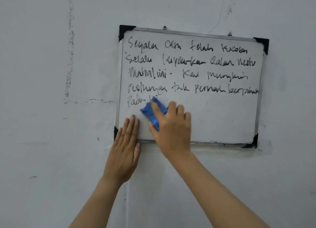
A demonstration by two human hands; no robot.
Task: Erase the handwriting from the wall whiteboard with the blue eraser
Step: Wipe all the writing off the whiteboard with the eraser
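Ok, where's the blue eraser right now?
Head view: the blue eraser is under the right hand, pressed on the whiteboard lower left, just below the last handwriting line.

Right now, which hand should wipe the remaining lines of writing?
Right. The right hand already grips the blue eraser against the whiteboard, just below the handwriting. The left hand lies flat on the board's lower-left corner, bracing it.

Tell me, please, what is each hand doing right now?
Left hand: open, flat against the whiteboard corner.
Right hand: closed on the blue eraser.
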